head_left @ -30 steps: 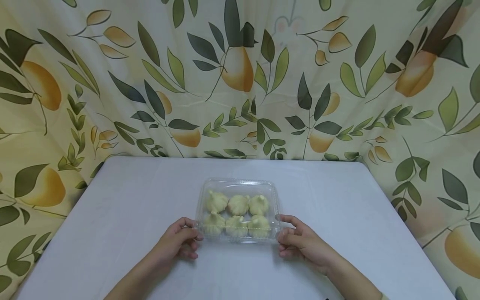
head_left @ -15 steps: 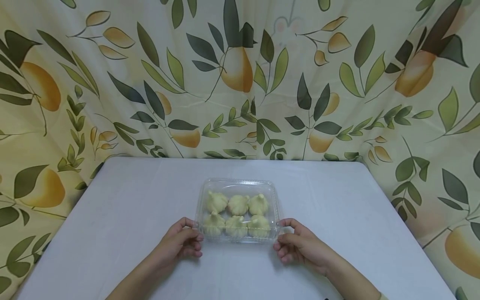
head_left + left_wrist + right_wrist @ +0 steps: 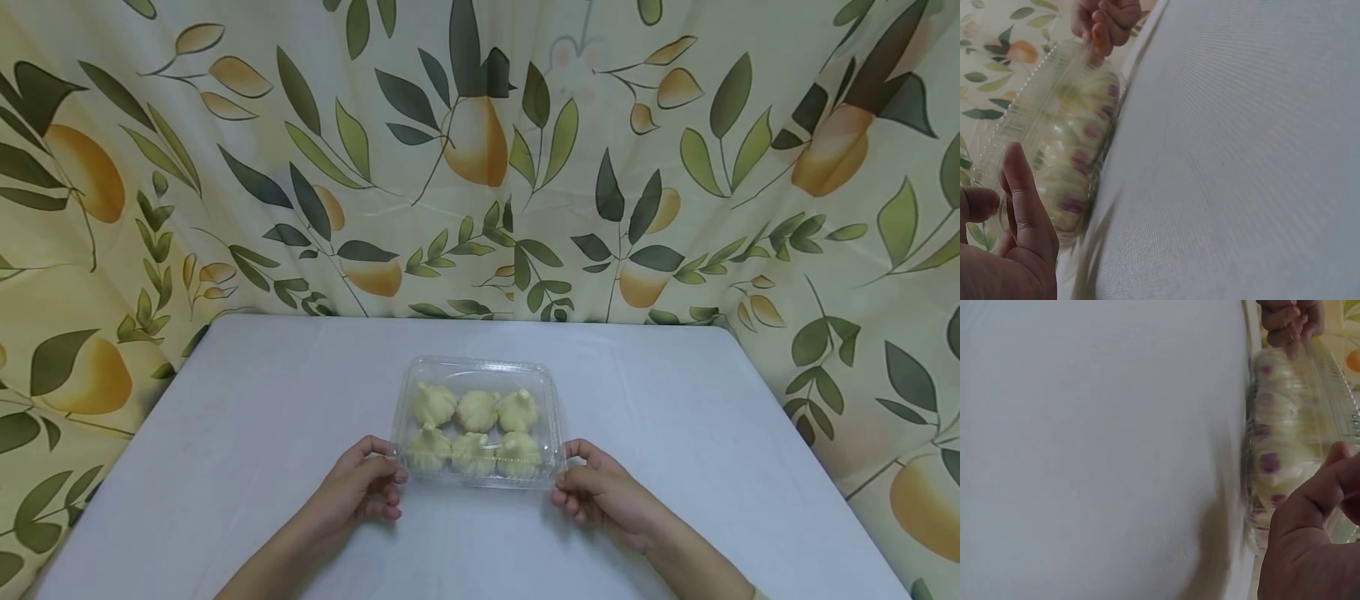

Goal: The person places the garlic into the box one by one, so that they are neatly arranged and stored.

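Observation:
A clear plastic clamshell box [image 3: 480, 367] with a ridged rim sits near the middle of the table, its lid down. Inside lie several pale, pleated pieces [image 3: 477, 412] with pinched tops, like dumplings, in two rows. Both wrist views show purple patches low on these pieces. My left hand [image 3: 362, 482] pinches the box's left edge near the front corner between thumb and index finger. On the opposite side, my right hand [image 3: 603, 497] grips the right edge near its front corner in the same way. The other fingers of both hands are curled below the rim.
A white cloth [image 3: 300, 367] covers the table. Behind it and along both sides hangs a curtain [image 3: 480, 250] printed with leaves and orange fruit.
My right index finger has slid slightly down along the box's right edge, and the right hand's lower fingers have shifted. The box and the left hand stay nearly in place.

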`<action>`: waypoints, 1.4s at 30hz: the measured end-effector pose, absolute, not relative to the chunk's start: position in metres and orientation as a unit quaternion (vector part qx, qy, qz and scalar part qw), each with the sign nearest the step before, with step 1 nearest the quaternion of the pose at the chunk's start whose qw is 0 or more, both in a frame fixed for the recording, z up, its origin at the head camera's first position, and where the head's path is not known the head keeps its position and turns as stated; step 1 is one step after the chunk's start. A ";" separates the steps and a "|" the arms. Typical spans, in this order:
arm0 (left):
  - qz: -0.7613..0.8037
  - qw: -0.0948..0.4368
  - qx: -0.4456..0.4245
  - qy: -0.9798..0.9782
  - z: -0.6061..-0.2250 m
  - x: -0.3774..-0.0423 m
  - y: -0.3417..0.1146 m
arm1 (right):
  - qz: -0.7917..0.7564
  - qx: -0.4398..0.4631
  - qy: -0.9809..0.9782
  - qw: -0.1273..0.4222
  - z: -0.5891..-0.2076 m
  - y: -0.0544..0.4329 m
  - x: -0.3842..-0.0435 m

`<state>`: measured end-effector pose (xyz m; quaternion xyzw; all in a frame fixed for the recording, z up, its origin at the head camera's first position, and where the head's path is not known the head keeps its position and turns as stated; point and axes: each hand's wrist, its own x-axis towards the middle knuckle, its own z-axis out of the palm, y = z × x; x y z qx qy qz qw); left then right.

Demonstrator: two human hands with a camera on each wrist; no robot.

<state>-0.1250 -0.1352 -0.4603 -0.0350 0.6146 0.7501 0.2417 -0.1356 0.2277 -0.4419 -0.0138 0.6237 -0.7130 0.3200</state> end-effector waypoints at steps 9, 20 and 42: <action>0.744 0.237 -0.036 0.624 -0.460 -0.123 -0.136 | -0.720 0.009 0.605 0.340 -0.442 0.225 -0.135; 0.746 0.231 -0.048 0.623 -0.461 -0.122 -0.136 | -0.715 -0.003 0.622 0.319 -0.443 0.223 -0.136; 0.506 0.008 0.052 0.861 -0.461 -0.142 -0.154 | -0.595 0.000 0.783 0.183 -0.421 0.245 -0.151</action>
